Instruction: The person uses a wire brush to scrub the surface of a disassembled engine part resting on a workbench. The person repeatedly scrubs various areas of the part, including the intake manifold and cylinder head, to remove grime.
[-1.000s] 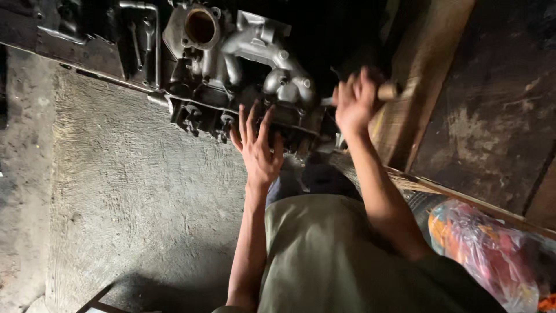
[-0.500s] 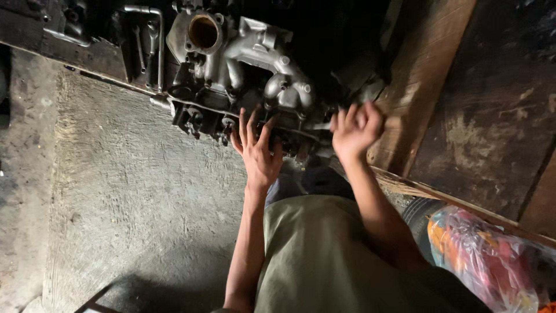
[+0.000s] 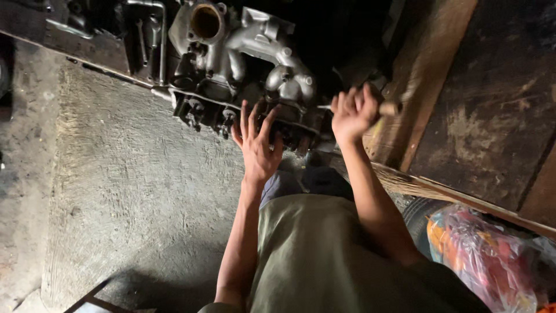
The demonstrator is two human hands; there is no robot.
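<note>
Grey rough concrete floor [image 3: 116,191] carries the grimy cast-metal engine block [image 3: 243,69], lying straight ahead of us, its long axis running left to right. Dull silver ports and dark oily bolts cover it. Our left hand [image 3: 258,148] is nearer, fingers spread flat against its lower edge. Our right hand [image 3: 353,113] is fisted around a wooden-handled tool [image 3: 389,108] at its right end.

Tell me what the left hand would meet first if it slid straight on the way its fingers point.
The left hand points up the picture with fingers spread, fingertips already at the dark lower edge of the engine block. Going on, it would likely meet that metal at once, though depth is unclear.
</note>
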